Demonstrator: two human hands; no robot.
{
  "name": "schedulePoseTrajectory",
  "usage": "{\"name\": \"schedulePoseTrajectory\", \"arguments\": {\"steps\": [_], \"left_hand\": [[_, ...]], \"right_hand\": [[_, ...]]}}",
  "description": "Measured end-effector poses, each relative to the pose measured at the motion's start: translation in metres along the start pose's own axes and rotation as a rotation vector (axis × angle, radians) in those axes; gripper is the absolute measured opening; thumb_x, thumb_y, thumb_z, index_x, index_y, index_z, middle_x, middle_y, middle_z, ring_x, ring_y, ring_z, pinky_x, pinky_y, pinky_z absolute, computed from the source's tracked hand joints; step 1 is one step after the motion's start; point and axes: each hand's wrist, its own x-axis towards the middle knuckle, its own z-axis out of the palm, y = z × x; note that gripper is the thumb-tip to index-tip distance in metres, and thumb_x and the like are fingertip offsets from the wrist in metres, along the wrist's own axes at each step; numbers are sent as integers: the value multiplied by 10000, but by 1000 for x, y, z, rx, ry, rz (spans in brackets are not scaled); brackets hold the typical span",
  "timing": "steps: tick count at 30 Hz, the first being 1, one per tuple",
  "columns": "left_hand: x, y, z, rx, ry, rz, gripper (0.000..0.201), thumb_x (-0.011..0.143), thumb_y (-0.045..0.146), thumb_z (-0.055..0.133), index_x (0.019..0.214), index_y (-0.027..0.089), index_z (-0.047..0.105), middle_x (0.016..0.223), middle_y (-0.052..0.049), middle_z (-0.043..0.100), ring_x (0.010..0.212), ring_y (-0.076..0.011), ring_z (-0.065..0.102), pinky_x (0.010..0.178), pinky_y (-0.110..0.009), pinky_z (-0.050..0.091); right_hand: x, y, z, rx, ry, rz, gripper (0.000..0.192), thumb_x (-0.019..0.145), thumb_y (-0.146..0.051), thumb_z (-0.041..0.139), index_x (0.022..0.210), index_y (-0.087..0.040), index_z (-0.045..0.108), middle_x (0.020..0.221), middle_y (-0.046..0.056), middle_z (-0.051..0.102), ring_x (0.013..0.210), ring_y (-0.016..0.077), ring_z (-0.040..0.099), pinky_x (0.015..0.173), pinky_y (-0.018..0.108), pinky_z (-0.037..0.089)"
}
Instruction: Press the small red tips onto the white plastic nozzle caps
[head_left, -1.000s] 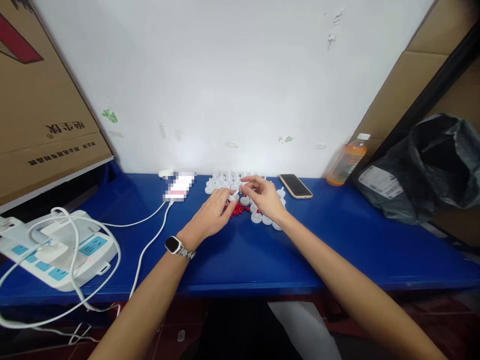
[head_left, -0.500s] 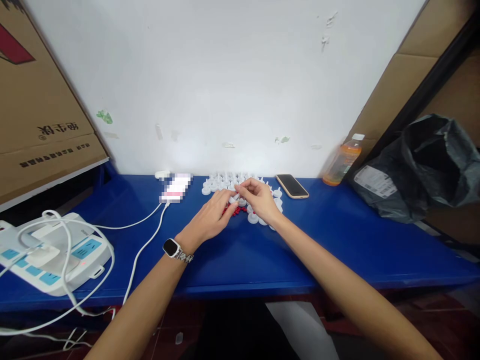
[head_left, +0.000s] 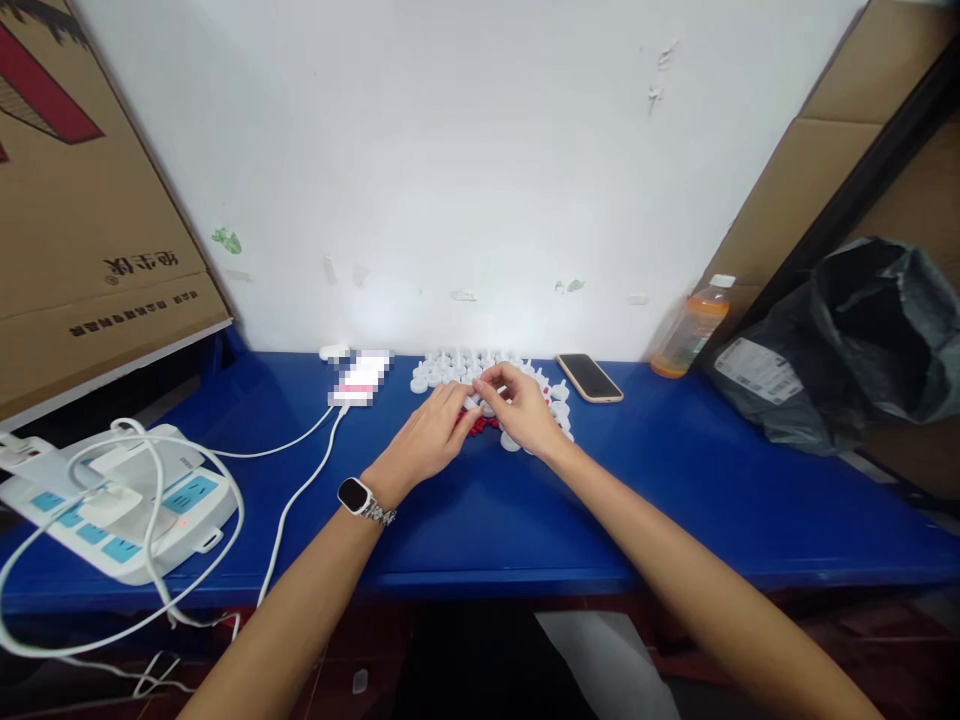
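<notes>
A cluster of small white plastic caps (head_left: 450, 368) lies at the back of the blue table (head_left: 675, 470), with a little heap of red pieces (head_left: 480, 426) in front of it. My left hand (head_left: 427, 438), a watch on its wrist, rests over the red pieces with fingertips pinched together. My right hand (head_left: 521, 408) meets it from the right, its fingers closed on a small white cap. The two hands touch at the fingertips. What my left fingers pinch is too small to make out.
A white power strip (head_left: 112, 505) with white cables sits at the left edge. A white device (head_left: 360, 375) on a cable, a phone (head_left: 590, 377), an orange drink bottle (head_left: 691, 328) and a black plastic bag (head_left: 847, 340) line the back. Cardboard boxes (head_left: 82, 200) stand at both sides.
My hands have drawn closer together over the red pieces; the right fingers came down from the white caps to meet the left fingertips. The view shifted slightly.
</notes>
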Motion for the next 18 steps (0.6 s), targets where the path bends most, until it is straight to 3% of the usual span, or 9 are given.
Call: {"name": "schedulePoseTrajectory", "arguments": {"steps": [3,6,12,18], "left_hand": [[0,-1,1,-22,14,-4,349,1050,411,311,1267,201,486,1132,-93,594,1052,-235,578,926,-407,481],[0,-1,2,-39,19,-28,356,1048,419,319,1293,210,469,1176,-91,595,1084,-235,583,953,-408,476],[-1,3,0,-56,9,-56,351,1051,423,290,1254,208,479,1161,-91,598,1083,-239,583,940,-416,476],[-1,11,-3,-85,-18,-66,355,1054,419,258,1195,196,496,1085,-87,599,1005,-233,604,900,-420,493]], "right_hand": [[3,0,-2,53,105,20,294,875,-495,634,871,-203,602,826,23,668,667,139,572,622,281,447],[6,2,-8,245,158,25,313,844,-502,678,879,-209,576,792,23,687,675,151,615,643,289,478],[2,-2,-12,377,79,145,375,713,-524,796,759,-187,638,616,-10,628,532,110,515,548,269,427],[-2,-9,-4,459,3,228,416,626,-527,852,734,-192,631,598,-26,596,528,103,490,539,264,408]]}}
